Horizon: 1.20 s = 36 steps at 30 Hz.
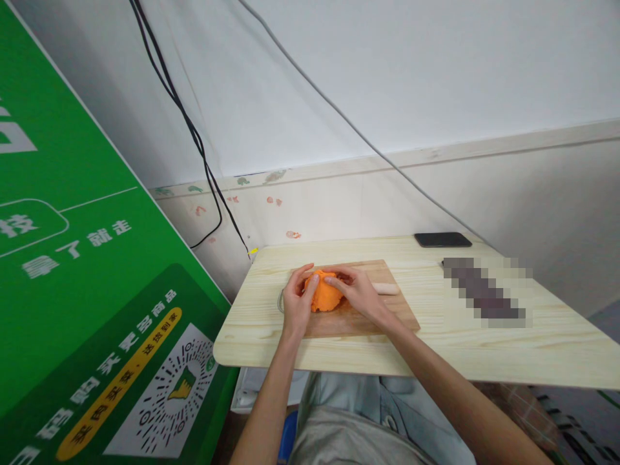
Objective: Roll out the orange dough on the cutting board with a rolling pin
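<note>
A soft orange lump of modelling clay (325, 296), thin and ragged along its lower edge, is between my two hands over a wooden board (361, 329). My left hand (298, 294) grips its left side, thumb on top and fingers curled behind. From the right, my right hand (356, 290) pinches the upper part, its thumb pressing close to the left thumb. A pale rod-like handle (385, 289) lies on the board beyond my right hand; its other end is hidden. Left of my left hand shows the curved edge of a metal or clear round object (280, 301), mostly covered.
The board rests on a light wood-grain table (252, 336). A black phone (442, 239) lies at the back right, with a blurred-out dark object (484, 290) nearer. The wall stands behind; black cables (194, 132) hang there. A green printed panel (97, 226) borders the left.
</note>
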{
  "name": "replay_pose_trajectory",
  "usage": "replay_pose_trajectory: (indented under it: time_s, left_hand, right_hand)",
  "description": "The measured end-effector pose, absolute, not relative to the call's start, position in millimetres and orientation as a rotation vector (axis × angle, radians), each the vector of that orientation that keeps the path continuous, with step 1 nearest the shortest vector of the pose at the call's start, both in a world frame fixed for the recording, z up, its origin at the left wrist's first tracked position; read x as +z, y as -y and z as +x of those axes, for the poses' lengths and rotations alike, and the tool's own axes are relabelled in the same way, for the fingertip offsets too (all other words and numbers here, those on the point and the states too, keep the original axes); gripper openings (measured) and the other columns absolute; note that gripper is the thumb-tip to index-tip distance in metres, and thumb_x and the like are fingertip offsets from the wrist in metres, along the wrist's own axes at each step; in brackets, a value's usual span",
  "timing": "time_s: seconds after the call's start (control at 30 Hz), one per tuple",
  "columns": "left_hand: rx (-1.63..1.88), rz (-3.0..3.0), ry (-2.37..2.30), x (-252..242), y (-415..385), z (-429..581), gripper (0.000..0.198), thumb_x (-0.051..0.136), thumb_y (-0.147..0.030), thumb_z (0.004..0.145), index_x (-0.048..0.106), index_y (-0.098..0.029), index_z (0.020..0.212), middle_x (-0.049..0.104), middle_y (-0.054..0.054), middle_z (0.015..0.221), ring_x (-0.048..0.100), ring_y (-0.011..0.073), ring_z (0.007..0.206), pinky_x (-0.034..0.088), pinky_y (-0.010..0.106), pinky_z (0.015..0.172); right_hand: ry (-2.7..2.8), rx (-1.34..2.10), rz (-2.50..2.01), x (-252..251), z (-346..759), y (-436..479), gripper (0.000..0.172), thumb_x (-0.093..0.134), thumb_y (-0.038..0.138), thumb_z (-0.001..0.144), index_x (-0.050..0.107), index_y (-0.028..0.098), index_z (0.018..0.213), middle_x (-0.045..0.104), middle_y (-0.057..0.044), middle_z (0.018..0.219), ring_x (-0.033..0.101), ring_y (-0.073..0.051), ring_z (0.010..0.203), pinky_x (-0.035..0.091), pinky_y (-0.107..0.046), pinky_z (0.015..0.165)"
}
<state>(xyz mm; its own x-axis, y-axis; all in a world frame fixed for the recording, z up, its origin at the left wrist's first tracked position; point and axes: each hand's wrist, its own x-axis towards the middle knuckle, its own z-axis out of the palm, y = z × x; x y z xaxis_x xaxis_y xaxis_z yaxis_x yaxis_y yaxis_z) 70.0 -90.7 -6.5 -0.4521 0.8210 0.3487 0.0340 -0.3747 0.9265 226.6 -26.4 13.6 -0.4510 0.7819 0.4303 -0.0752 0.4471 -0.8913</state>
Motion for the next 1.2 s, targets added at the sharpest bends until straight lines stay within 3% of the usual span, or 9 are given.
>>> replay_pose_trajectory:
  time_s: [0.2,0.4,0.53,0.63,0.73,0.87,1.0,1.2]
  left_hand:
    - [1.8,1.192,-1.328,-8.7,90.2,70.6,0.04,0.087,-0.049,0.082,0.085,-0.018,0.107,0.083,0.013,0.115,0.077,0.029,0.108,0.058,0.043,0.103]
    - [1.792,1.315,-1.31,-10.4,87.4,69.1,0.036,0.086,-0.046,0.083,0.084,-0.019,0.107,0.082,0.012,0.115,0.075,0.0265,0.109,0.058,0.038,0.102]
    - [1.958,1.125,-1.316,-10.8,88.7,68.7,0.04,0.087,-0.05,0.083,0.078,-0.018,0.107,0.079,0.01,0.108,0.075,0.023,0.101,0.059,0.034,0.094]
    - [2.01,1.046,-1.323,-11.0,89.6,69.1,0.046,0.087,-0.05,0.084,0.072,-0.02,0.116,0.076,0.007,0.108,0.074,0.0199,0.096,0.059,0.029,0.086]
    - [1.948,1.119,-1.305,-9.3,89.5,70.1,0.049,0.086,-0.049,0.085,0.073,-0.02,0.121,0.075,0.009,0.117,0.073,0.0215,0.105,0.058,0.03,0.09]
    - [1.881,1.16,-1.314,-6.3,89.3,71.1,0.047,0.087,-0.049,0.083,0.078,-0.019,0.118,0.076,0.011,0.126,0.071,0.0259,0.117,0.056,0.034,0.102]
    - [1.862,1.115,-1.295,-6.3,89.5,71.8,0.051,0.09,-0.05,0.079,0.077,-0.016,0.114,0.079,0.012,0.117,0.073,0.0257,0.109,0.058,0.034,0.096]
    - [1.85,1.138,-1.302,-7.3,90.3,72.5,0.045,0.087,-0.053,0.081,0.082,-0.015,0.105,0.081,0.011,0.108,0.075,0.0245,0.102,0.059,0.034,0.092]
  right_hand:
    - [1.781,1.094,-0.639,13.6,229.5,28.1,0.027,0.077,0.045,0.092,0.085,0.022,0.103,0.085,-0.009,0.109,0.079,-0.029,0.1,0.062,-0.046,0.096]
    - [1.767,1.052,-0.649,11.8,229.8,27.1,0.023,0.073,0.04,0.093,0.085,0.024,0.104,0.085,-0.008,0.11,0.078,-0.029,0.105,0.06,-0.047,0.103]
    - [1.741,1.141,-0.672,11.9,227.9,30.8,0.039,0.075,0.041,0.093,0.076,0.023,0.127,0.082,-0.008,0.116,0.077,-0.023,0.095,0.064,-0.036,0.083]
    - [1.682,1.156,-0.716,10.6,227.7,31.2,0.043,0.077,0.042,0.091,0.073,0.021,0.128,0.08,-0.006,0.104,0.074,-0.019,0.083,0.062,-0.031,0.073]
    - [1.649,1.166,-0.694,10.2,227.9,30.4,0.041,0.079,0.043,0.09,0.074,0.02,0.124,0.079,-0.005,0.097,0.073,-0.019,0.084,0.061,-0.031,0.075]
    - [1.648,1.207,-0.665,11.3,228.3,30.7,0.047,0.079,0.044,0.091,0.073,0.021,0.131,0.079,-0.004,0.097,0.073,-0.019,0.085,0.06,-0.032,0.077]
    - [1.66,1.169,-0.671,10.6,228.9,30.6,0.042,0.08,0.046,0.089,0.079,0.02,0.123,0.082,-0.008,0.108,0.074,-0.023,0.094,0.061,-0.036,0.085]
    - [1.722,1.123,-0.672,10.4,227.8,29.8,0.041,0.079,0.05,0.091,0.083,0.021,0.119,0.083,-0.01,0.11,0.075,-0.026,0.098,0.06,-0.04,0.092]
